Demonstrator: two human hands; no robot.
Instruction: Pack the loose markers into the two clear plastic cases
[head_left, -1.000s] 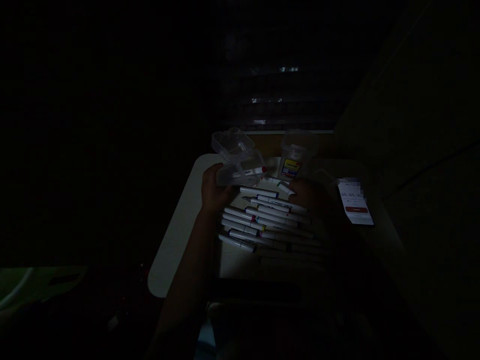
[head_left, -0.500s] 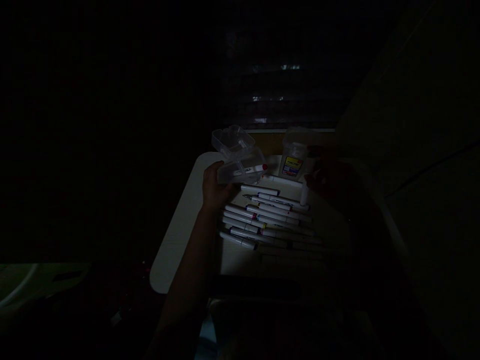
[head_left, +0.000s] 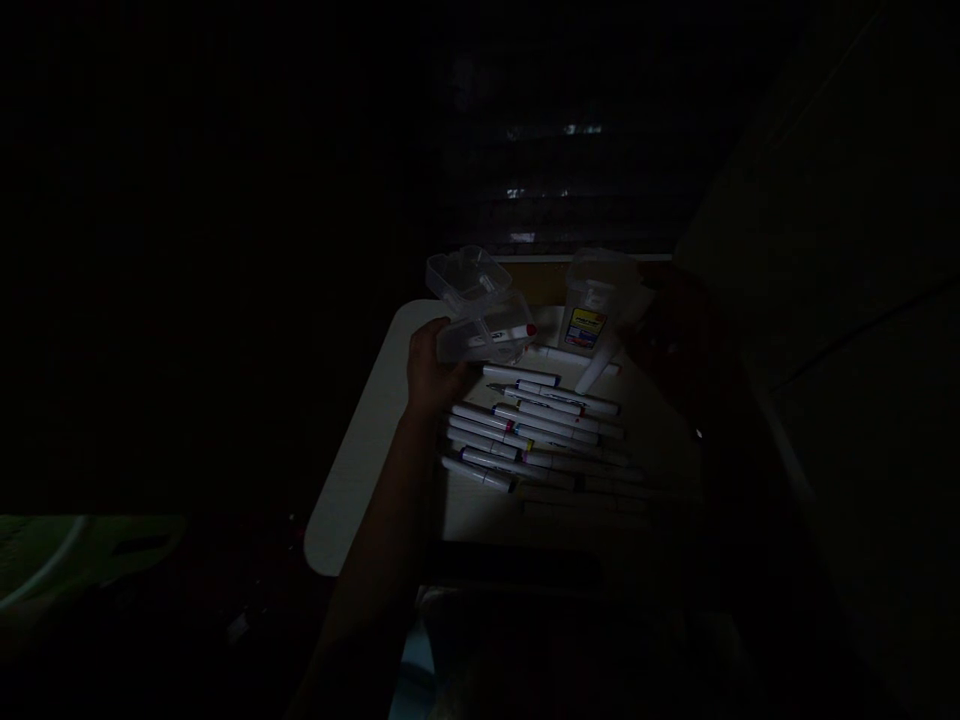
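Observation:
In the dim head view, my left hand (head_left: 435, 378) grips the near-left side of a clear plastic box (head_left: 459, 344), whose lid (head_left: 469, 280) is hinged back. A white marker with a red end (head_left: 499, 337) lies inside it. My right hand (head_left: 667, 335), deep in shadow, is closed on a white marker (head_left: 597, 368), which tilts with its lower end down to the left over the table. Just left of that hand stands a second clear container (head_left: 574, 302) with a yellow and blue label. Several loose white markers (head_left: 551, 420) lie below both hands.
The pale table (head_left: 352, 460) has rounded corners. Behind it is a dark ridged surface (head_left: 525, 170) with small glints. A shadowed wall (head_left: 847, 280) rises at the right. A green patch (head_left: 142, 560) shows at the lower left.
The marker in my right hand has gone from nearly upright to a slant, its lower end shifted left and up. My left hand and the box have hardly moved.

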